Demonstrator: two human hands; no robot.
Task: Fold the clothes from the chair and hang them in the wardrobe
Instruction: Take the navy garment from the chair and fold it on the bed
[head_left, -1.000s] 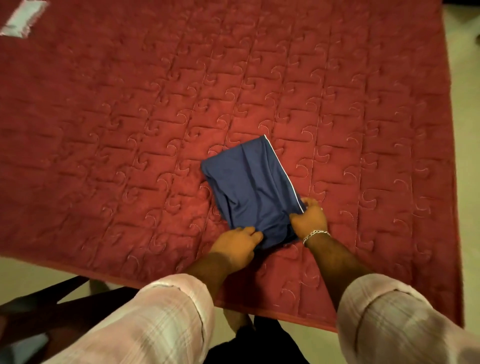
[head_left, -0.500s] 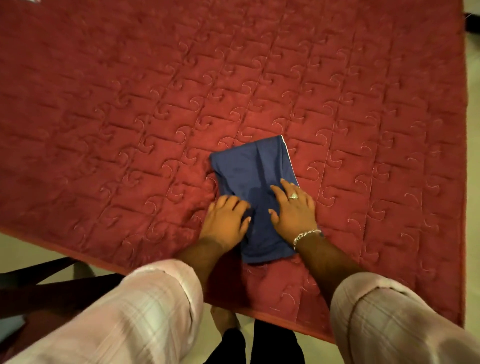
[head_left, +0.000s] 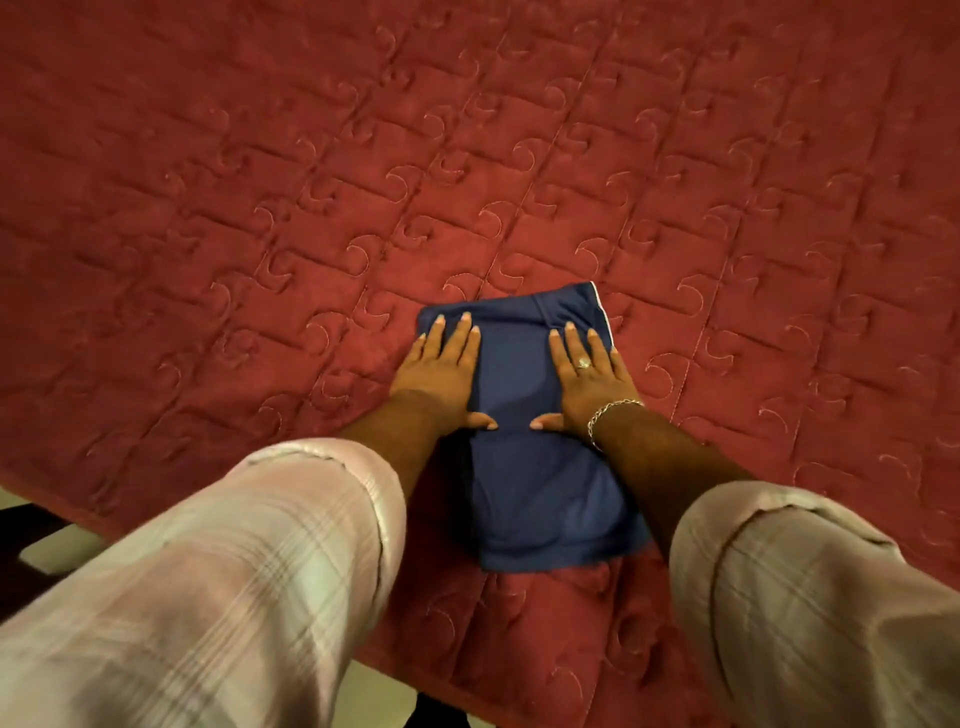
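- A folded blue garment (head_left: 540, 441) is laid flat on a red quilted bedspread (head_left: 260, 208), close to the bed's near edge.
- The left hand (head_left: 441, 376) is pressed palm-down on the garment's left margin, fingers straight and slightly spread, thumb pointed inward.
- The right hand (head_left: 589, 382) is laid flat on the right margin in the same way, fingers extended, thumb turned toward the other thumb; nothing is gripped by either hand.
- A ring (head_left: 584, 362) is worn on a right finger and a chain bracelet (head_left: 610, 415) on the right wrist.
- The garment's side edges are partly covered by the hands and forearms; a thin pale trim is seen only along its far right edge.
- What kind of garment it is cannot be made out from the folded shape.
- Rolled pale checked sleeves (head_left: 234, 571) fill the lower corners, blurred and cut off by the frame.
- A dark shape (head_left: 31, 540) at the lower left beside the bed is too cropped to identify.
- The bedspread is cut off on every side but the near one.
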